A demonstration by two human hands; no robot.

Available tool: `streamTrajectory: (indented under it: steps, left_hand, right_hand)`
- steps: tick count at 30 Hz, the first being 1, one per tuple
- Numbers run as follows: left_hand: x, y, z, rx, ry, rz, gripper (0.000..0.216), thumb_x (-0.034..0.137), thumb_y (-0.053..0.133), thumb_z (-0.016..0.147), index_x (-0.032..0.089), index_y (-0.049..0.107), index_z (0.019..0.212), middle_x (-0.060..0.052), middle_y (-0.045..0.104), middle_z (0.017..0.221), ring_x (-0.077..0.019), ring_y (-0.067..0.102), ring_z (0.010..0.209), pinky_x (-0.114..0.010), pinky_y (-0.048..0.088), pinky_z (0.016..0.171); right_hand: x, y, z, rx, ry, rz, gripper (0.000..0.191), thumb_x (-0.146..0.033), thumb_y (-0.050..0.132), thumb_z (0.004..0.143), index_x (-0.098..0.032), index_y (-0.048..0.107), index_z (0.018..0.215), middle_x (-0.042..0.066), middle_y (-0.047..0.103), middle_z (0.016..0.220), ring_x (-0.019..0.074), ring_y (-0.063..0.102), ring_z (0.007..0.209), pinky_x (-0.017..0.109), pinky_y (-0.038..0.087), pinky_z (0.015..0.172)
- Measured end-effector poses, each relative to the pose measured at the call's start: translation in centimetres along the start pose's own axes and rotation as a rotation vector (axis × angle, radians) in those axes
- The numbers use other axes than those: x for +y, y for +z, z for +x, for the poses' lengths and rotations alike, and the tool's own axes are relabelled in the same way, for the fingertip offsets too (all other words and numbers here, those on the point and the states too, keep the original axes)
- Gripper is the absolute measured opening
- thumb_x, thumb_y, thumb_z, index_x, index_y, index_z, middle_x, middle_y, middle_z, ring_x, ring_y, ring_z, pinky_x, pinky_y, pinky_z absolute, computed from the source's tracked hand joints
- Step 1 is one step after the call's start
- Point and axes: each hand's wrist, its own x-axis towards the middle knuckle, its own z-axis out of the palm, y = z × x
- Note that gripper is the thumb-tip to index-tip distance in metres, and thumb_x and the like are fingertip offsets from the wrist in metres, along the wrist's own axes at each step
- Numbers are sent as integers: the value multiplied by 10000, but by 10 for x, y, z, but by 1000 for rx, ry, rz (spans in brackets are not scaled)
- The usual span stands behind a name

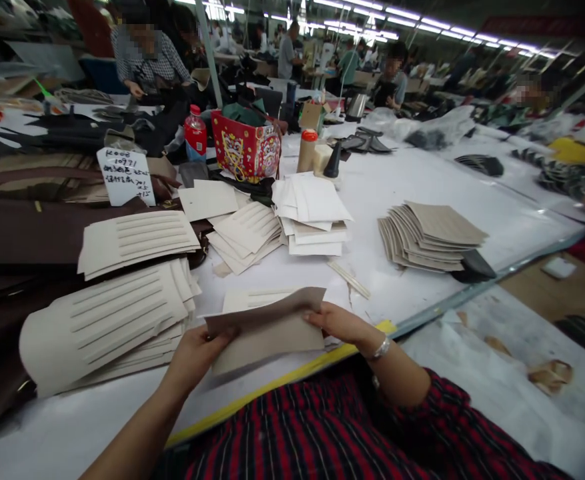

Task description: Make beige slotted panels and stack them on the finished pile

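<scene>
Between my two hands is a taupe sheet piece [272, 340], its upper edge curling over to show a darker brown face. My left hand [199, 353] pinches its left end, thumb on top. The right end is gripped by my right hand [339, 323], which has a bracelet at the wrist. Just behind the sheet, a cream ribbed panel [257, 299] lies partly hidden on the table. To the left are stacks of cream panels with raised ribs, one larger stack [107, 320] in front and a smaller stack [139, 240] behind it.
White pieces [315, 213] are piled beyond my hands, with a taupe stack [429, 233] to the right. A handwritten card [126, 177], red bottle [195, 133], red box [247, 147] and orange-capped jar [307, 152] stand farther back. Yellow tape [282, 387] lines the table's near edge. Other people work beyond.
</scene>
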Motion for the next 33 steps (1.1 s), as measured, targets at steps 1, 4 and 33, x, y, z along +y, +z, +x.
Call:
streamTrajectory:
  steps: [1,4,33]
  left_hand:
    - [-2,0,3,26,15,163,369,482,627,644,146,660,792,-36,681,713,-241,619,709,-293,469,622]
    - [-11,3,13,103,118,501,401,522,522,708,168,644,850,-40,681,770,-253,616,769,-299,457,660]
    - [-10,16,25,139,0,518,409,512,565,671,208,595,943,-22,690,867,-222,627,803,-258,458,662]
  right_hand:
    - [4,-2,1,-11,39,3,282,-353,455,809,-151,557,978,32,620,796,127,556,611,256,462,548]
    - [18,-3,5,27,55,-104,250,-293,490,784,-148,529,984,21,609,781,109,537,572,228,430,516]
    - [18,-18,8,126,-103,-759,138,-250,576,695,-146,600,782,23,602,733,125,498,643,209,313,548]
